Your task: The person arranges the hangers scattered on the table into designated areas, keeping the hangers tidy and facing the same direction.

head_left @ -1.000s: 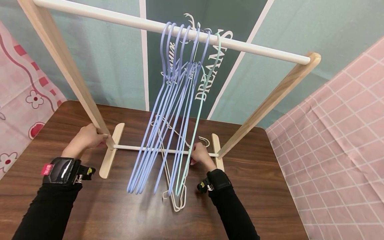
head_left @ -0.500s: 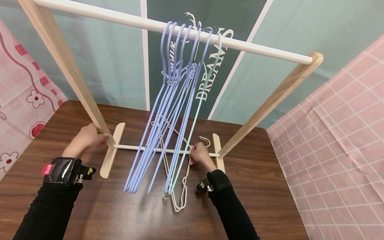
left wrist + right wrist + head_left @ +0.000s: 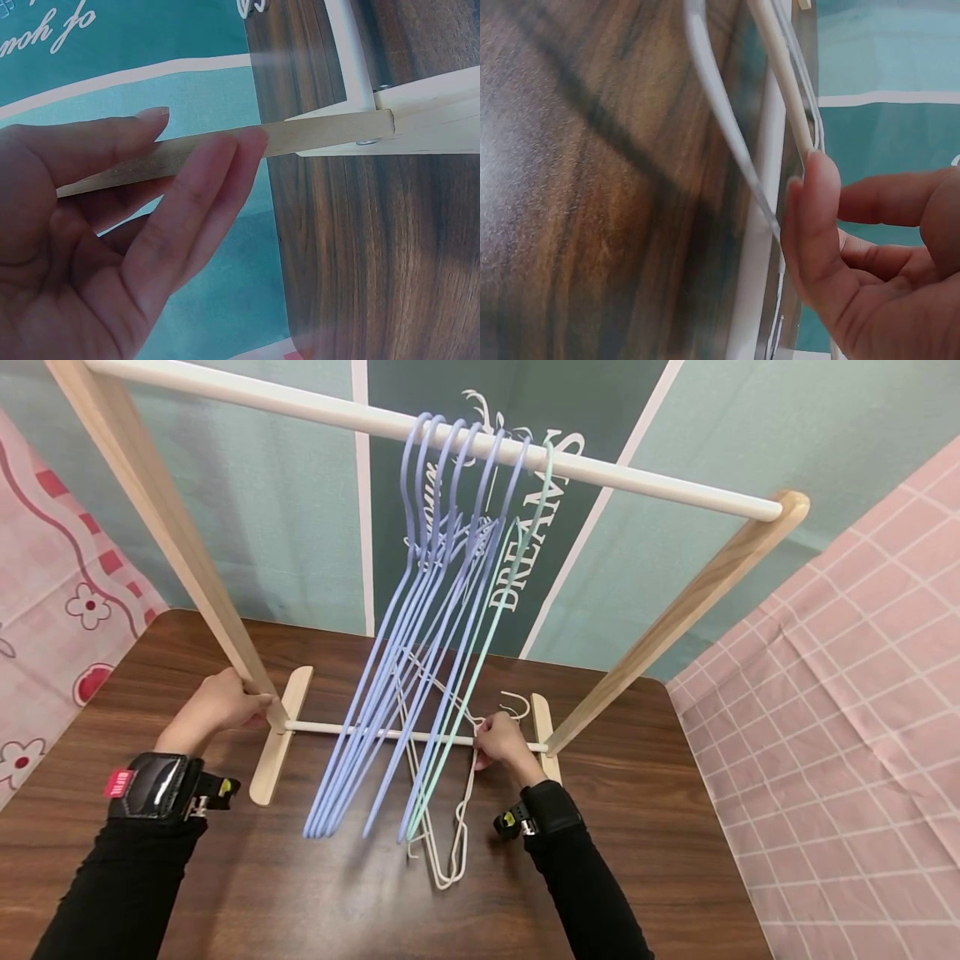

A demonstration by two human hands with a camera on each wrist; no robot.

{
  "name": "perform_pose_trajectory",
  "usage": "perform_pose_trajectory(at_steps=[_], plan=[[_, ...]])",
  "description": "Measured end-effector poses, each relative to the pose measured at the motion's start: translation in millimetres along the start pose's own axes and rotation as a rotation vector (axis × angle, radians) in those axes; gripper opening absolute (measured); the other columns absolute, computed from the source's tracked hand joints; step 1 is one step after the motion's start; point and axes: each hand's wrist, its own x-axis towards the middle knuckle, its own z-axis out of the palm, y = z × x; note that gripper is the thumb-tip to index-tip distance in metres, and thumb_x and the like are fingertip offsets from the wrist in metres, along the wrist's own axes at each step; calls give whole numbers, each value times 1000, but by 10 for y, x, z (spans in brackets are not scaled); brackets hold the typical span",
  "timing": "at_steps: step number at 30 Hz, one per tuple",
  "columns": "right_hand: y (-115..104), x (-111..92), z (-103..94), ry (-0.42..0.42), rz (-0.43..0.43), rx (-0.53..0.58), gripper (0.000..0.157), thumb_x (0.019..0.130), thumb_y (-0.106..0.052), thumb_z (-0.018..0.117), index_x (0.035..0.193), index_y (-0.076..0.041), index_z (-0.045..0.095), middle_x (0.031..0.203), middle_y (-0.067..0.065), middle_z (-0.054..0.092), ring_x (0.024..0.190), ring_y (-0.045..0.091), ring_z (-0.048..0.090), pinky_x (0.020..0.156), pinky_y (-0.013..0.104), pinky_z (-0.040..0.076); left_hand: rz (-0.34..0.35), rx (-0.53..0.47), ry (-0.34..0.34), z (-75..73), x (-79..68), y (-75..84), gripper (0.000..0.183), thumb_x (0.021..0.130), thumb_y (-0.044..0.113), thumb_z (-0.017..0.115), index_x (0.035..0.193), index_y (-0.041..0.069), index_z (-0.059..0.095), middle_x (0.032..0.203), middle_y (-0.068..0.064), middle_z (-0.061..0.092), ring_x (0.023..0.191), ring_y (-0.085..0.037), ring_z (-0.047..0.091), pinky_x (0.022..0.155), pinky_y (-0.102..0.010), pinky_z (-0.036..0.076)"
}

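My left hand [image 3: 225,702] grips the left wooden post [image 3: 197,564] of a hanger rack low down, just above its foot. In the left wrist view, thumb and fingers lie on either side of the post [image 3: 322,135]. Beside the right foot of the rack, my right hand [image 3: 501,742] pinches white hangers [image 3: 442,883] that lie across the lower bar [image 3: 315,727]. Their hooks [image 3: 517,702] stick out past the hand. In the right wrist view, the white hangers [image 3: 782,71] run into my fingers, which hide part of them.
Several blue hangers [image 3: 390,635] and a mint green hanger [image 3: 495,610] hang from the top bar [image 3: 645,479], slanting over the white ones. The right post [image 3: 675,622] stands beyond my right hand. Fabric backdrops [image 3: 847,635] surround the brown table [image 3: 645,860].
The lower ends of the hanging blue and mint green hangers have swung left. A white hook behind my right hand has shifted slightly. Both hands stay in nearly the same place.
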Motion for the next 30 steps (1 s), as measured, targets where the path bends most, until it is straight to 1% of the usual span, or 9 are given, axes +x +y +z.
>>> perform_pose_trajectory(at_steps=[4,7,11,14,16,18,23,26,30], plan=[[-28,3,-24,-51,47,96,11,78,13,50,69,6,50,52,12,52,37,15,55,44,29,51,0,4,-4,-13,1,-2,42,91,12,52,106,-26,45,74,-22,65,63,-20,65,57,-32,51],[-47,5,-45,-86,85,135,1,81,12,51,82,11,52,59,13,52,40,15,55,46,29,52,-3,-5,-5,-13,1,-3,43,91,12,52,108,-26,43,77,-24,64,63,-20,65,57,-33,51],[-65,-3,-75,-136,112,201,16,83,13,51,99,16,49,69,13,50,44,16,55,49,29,53,-3,-11,-6,-11,-4,-4,44,91,12,52,109,-27,42,82,-29,63,64,-22,66,58,-34,52],[-78,-20,-95,-173,110,266,20,83,14,49,103,18,46,71,14,50,46,17,56,51,31,53,-1,-9,-4,-10,-10,-4,44,91,12,51,108,-27,42,83,-30,62,64,-22,66,57,-33,51],[-86,-30,-107,-196,104,308,21,83,15,47,104,19,45,71,14,50,46,17,56,51,32,54,-3,-10,-5,-8,-14,-3,43,91,12,51,108,-27,43,83,-30,63,64,-21,65,57,-33,51],[-98,-40,-116,-219,101,338,23,84,15,45,106,20,43,71,14,50,47,18,57,52,33,54,-4,-6,-4,-5,-15,-3,43,91,12,51,107,-26,44,78,-27,64,63,-20,65,57,-32,51],[-118,-51,-127,-266,90,389,24,85,15,43,107,21,41,69,15,51,49,20,59,54,34,54,-6,9,-10,-18,-7,-9,42,91,13,52,105,-26,46,71,-19,65,61,-18,65,55,-31,50],[-125,-56,-129,-287,69,407,19,84,16,42,102,20,42,67,15,51,51,22,60,55,36,54,-9,5,-16,-22,-3,-7,42,91,14,52,105,-26,46,73,-20,65,61,-18,64,55,-30,50],[-145,-67,-143,-308,58,414,10,83,16,43,92,13,46,66,15,51,52,22,61,56,36,54,-11,-8,-15,-15,-6,6,42,91,13,51,107,-26,45,77,-24,65,62,-18,65,57,-31,50]])
